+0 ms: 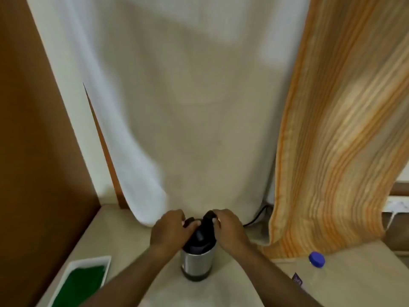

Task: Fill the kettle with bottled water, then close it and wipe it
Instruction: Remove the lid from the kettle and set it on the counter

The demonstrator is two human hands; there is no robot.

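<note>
The kettle (197,262) lid is gripped by the left hand (170,229), its handle by the right hand (229,230). If forced sideways, it could be toppled toward the capped bottle (317,271) at four o'clock.

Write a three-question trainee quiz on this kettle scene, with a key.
1. True or false: both hands touch the kettle.
2. Which side of the kettle is the bottle with the blue cap? A. left B. right
3. What colour is the cloth in the white tray?

Key: 1. True: the left hand and right hand rest on its black top. 2. B. 3. Green.
</note>
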